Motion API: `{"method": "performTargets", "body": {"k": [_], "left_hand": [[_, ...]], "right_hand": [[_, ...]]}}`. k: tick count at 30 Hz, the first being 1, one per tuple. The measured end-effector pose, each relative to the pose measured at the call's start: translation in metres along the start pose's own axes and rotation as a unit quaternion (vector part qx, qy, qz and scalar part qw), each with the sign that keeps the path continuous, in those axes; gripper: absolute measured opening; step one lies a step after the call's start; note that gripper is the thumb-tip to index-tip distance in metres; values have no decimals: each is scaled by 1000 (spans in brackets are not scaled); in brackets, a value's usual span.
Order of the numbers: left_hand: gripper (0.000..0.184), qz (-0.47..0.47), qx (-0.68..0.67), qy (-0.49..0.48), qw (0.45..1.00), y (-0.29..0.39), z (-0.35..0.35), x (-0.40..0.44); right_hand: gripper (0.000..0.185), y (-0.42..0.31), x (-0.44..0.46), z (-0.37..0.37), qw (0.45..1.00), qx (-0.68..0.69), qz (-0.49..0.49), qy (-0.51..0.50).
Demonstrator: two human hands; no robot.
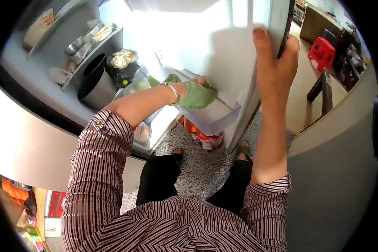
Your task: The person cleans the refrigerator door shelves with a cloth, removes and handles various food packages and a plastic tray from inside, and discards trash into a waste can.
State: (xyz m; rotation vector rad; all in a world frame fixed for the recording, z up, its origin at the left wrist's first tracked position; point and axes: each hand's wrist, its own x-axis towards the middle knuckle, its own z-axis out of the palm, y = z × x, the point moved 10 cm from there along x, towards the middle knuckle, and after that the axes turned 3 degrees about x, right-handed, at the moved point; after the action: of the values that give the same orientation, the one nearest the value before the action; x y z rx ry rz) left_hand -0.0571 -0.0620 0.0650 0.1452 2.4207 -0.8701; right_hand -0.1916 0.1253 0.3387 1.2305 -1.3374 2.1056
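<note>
A green cloth is in my left hand, draped over its back and fingers. This hand is inside the clear door bin on the inner side of the fridge door. Most of the left fingers are hidden by the cloth. My right hand grips the upright edge of the open door, thumb on the inner face and fingers wrapped round the outside.
At left, fridge shelves hold metal bowls, a dark pot and bagged food. Below the door bin, a red bag stands on the speckled floor. A red stool and a dark wooden chair are beyond the door.
</note>
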Motion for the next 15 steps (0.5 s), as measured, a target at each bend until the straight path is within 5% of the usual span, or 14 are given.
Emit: {"method": "performTargets", "body": {"k": [2, 4, 8, 11, 13, 15], "left_hand": [[36, -92, -255, 31, 962, -20, 4, -4], [40, -30, -221, 150, 963, -11, -76, -39], [44, -20, -256, 114, 960, -11, -66, -38], [43, 6, -604, 184, 775, -20, -53, -41], [40, -8, -475, 179, 861, -16, -71, -47], [39, -19, -411, 191, 891, -13, -72, -44]], "right_hand": [[53, -1, -1, -2, 1000, -14, 4, -3], [51, -13, -2, -1, 1000, -27, 4, -15], [52, -15, -6, -1, 998, -19, 54, -13], [52, -13, -7, -6, 999, -32, 23, -11], [52, -15, -8, -5, 999, -48, 6, -13], [53, -10, -8, -5, 997, -47, 55, -8]]}}
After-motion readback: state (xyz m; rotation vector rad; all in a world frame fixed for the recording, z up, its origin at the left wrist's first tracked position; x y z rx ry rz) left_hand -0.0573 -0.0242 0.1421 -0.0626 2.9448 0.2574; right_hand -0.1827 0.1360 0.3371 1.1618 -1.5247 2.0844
